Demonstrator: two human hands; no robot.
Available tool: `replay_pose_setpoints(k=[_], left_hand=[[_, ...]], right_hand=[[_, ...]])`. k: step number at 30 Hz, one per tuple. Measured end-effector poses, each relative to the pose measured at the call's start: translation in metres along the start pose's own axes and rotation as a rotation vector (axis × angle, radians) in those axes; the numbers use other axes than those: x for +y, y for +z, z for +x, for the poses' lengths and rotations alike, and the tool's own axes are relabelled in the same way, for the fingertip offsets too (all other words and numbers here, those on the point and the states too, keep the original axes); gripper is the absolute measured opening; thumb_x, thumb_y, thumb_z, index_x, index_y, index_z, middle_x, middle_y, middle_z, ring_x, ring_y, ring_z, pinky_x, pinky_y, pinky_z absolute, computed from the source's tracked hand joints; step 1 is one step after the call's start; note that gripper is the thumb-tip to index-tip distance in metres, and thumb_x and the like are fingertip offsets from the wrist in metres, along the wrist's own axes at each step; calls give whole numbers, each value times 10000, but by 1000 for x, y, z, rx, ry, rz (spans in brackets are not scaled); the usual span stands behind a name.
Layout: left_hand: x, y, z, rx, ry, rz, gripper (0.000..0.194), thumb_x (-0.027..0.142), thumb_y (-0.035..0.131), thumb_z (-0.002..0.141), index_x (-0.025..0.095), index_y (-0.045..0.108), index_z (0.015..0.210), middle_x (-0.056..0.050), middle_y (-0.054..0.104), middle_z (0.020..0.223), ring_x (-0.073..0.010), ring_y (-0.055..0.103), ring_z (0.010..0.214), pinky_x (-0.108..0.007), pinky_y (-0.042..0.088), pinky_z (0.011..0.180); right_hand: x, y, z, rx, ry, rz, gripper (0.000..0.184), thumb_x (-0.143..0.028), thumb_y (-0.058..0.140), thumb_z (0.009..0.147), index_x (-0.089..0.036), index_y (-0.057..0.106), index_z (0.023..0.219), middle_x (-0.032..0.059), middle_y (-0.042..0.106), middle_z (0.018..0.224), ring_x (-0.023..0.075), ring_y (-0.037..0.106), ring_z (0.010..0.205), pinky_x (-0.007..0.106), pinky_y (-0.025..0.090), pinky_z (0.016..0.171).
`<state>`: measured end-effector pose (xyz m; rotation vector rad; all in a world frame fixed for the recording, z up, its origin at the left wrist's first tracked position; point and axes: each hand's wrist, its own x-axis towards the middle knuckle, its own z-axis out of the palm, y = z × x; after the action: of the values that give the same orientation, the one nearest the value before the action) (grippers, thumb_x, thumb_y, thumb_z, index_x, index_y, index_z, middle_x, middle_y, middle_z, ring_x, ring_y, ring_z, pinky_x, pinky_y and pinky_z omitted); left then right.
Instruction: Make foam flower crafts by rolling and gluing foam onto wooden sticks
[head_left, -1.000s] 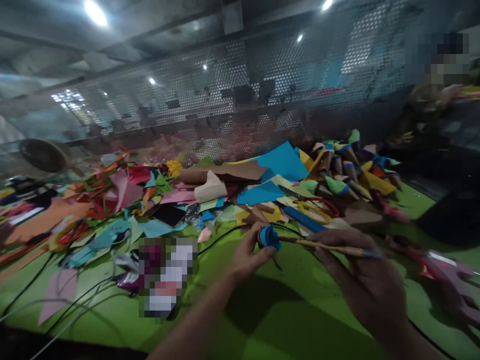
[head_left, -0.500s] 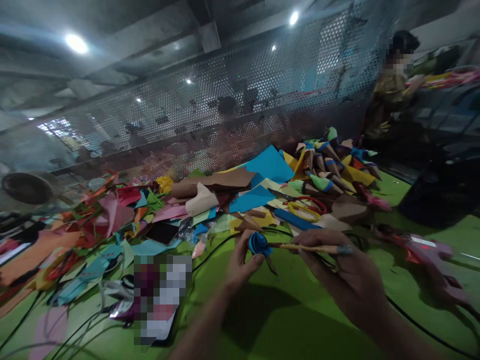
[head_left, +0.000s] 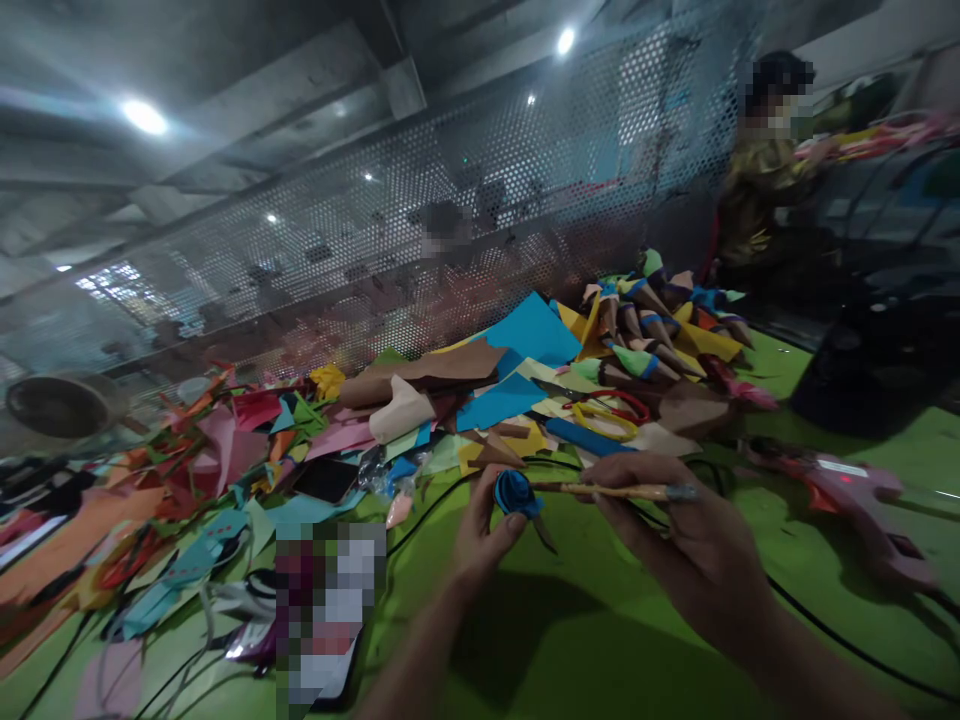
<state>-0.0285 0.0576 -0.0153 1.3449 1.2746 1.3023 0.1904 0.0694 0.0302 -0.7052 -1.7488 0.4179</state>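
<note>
My left hand (head_left: 484, 535) pinches a small rolled blue flower (head_left: 514, 494) between thumb and fingers, low over the green table. A thin brown strip hangs below the flower. In my right hand (head_left: 690, 540) is a thin wooden stick (head_left: 630, 491), shaped like a paintbrush, with a grey-blue end at the right. The stick lies nearly level and its thin dark tip points left at the flower's edge. Whether the tip touches the flower, I cannot tell.
A pink glue gun (head_left: 862, 500) rests at the right, its cable beside my right forearm. Behind my hands lie coloured sheets (head_left: 536, 335), scissors with yellow handles (head_left: 604, 422) and several brown cones (head_left: 634, 330). A phone (head_left: 345, 650) is at front left. A person (head_left: 772, 190) sits at back right.
The view has shifted slightly, so the background sits a little further left. The flower looks slightly turned in my left hand. Both hands keep their holds.
</note>
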Motion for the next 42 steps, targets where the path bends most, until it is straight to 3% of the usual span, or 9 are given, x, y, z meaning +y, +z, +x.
replay_pose_setpoints(k=[9,15,42], left_hand=[[-6,2,-1,120,-48,-133,765,642,799,617,163,669,1199,-123,653,1309,-387,480,1342,-456,370,1137],[-7,3,0,100,-10,-166,695,619,803,630,163,691,1143,-117,673,1287,-388,474,1354,-461,366,1143],[-13,0,0,67,-2,-105,751,641,776,653,191,657,1242,-93,626,1367,-367,481,1350,-452,364,1153]], right_hand=[[0,-1,0,34,-3,-13,171,-161,583,925,-256,584,1068,35,701,993,195,707,930,267,574,758],[0,-1,0,12,-2,0,153,-163,574,932,-254,573,1056,25,694,988,173,700,920,240,560,756],[4,1,-2,-17,11,9,177,-162,562,944,-262,562,1090,25,683,1020,168,688,953,245,549,800]])
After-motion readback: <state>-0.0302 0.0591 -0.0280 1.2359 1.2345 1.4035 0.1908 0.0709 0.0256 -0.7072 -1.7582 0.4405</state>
